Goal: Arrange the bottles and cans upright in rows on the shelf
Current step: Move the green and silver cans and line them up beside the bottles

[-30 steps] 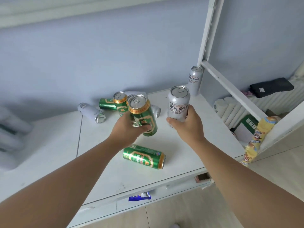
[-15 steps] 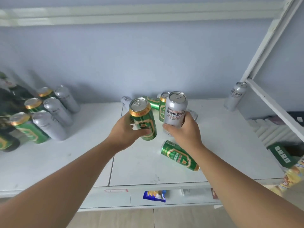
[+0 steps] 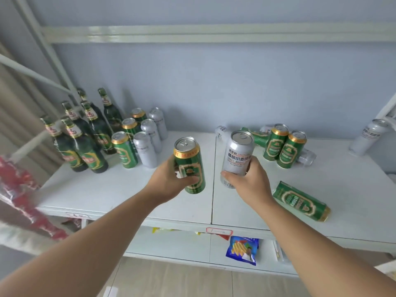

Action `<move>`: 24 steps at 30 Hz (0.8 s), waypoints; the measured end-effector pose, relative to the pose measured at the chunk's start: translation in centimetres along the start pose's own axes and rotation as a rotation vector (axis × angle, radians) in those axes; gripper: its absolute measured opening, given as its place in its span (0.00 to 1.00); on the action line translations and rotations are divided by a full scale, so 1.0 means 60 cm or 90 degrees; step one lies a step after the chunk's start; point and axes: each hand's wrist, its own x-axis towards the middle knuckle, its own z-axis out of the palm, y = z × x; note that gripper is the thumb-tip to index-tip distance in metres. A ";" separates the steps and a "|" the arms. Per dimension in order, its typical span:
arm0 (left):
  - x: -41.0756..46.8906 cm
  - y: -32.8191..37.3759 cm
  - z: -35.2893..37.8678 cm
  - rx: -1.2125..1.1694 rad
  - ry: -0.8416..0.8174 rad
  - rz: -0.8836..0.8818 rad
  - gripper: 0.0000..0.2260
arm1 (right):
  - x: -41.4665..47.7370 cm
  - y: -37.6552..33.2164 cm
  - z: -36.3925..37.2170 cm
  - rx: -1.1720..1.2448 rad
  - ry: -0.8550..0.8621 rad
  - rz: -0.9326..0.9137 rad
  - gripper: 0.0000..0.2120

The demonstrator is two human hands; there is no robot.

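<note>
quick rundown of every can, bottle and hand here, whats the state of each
left hand: gripping green can, upright
right hand: gripping silver can, upright
green bottles: standing, grouped at left
rowed cans: upright, green row beside silver row
two green cans: upright, not in the rows
fallen green can: on its side
far silver can: upright, alone at right
</note>
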 end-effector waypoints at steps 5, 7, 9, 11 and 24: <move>-0.022 -0.055 -0.057 0.011 0.007 -0.022 0.21 | -0.034 -0.031 0.064 -0.003 -0.030 -0.007 0.23; -0.020 -0.073 -0.070 0.007 0.005 -0.036 0.21 | -0.035 -0.035 0.083 -0.009 -0.036 -0.004 0.23; -0.012 -0.087 -0.080 0.002 0.001 -0.051 0.23 | -0.030 -0.039 0.097 -0.020 -0.044 -0.008 0.23; -0.003 -0.097 -0.085 0.003 0.004 -0.059 0.24 | -0.017 -0.039 0.108 -0.030 -0.056 -0.020 0.24; 0.041 -0.186 -0.135 0.032 0.056 -0.168 0.27 | 0.071 -0.051 0.185 -0.043 -0.177 -0.041 0.26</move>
